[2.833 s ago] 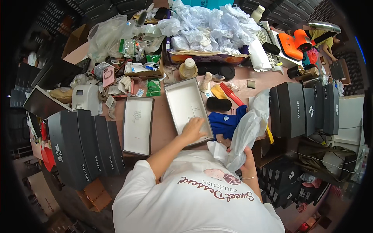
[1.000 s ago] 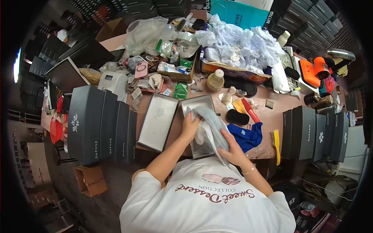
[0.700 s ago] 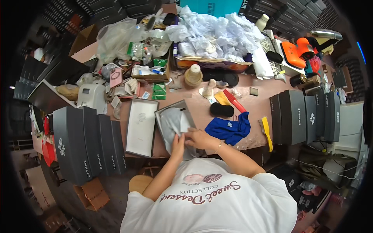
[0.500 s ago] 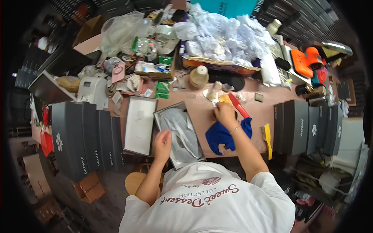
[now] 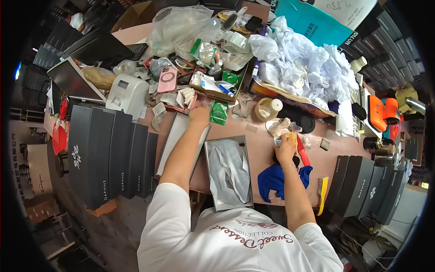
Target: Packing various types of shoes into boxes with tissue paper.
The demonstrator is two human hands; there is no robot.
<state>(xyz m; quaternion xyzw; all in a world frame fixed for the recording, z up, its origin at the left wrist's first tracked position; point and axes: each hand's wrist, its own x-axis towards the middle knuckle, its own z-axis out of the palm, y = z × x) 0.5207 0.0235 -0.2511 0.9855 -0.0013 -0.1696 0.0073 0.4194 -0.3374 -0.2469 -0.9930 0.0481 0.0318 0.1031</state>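
My left hand (image 5: 199, 118) is stretched out over the far end of the white box lid (image 5: 172, 145), beside a green packet (image 5: 219, 113) and a bunch of small white packets (image 5: 185, 98). Its fingertips are hard to make out. My right hand (image 5: 284, 152) is closed beside a yellow pad (image 5: 292, 138) and a red-handled brush (image 5: 302, 152); what its fingers hold is too small to name. Under the right wrist lies a blue cloth (image 5: 272, 181). Between my arms stands an open shoe box (image 5: 248, 156) with grey-white tissue paper (image 5: 229, 170) in it.
Stacked dark shoe boxes stand left (image 5: 93, 158) and right (image 5: 355, 192). Behind are a jar (image 5: 267, 109), a carton of crumpled white paper (image 5: 308, 63), a label printer (image 5: 127, 96) and a pink phone (image 5: 167, 79). A yellow brush (image 5: 322, 195) lies at the right edge.
My left hand has moved from beside the shoe box forward to the packets at the back. The right hand stays by the yellow pad. The whole view has shifted.
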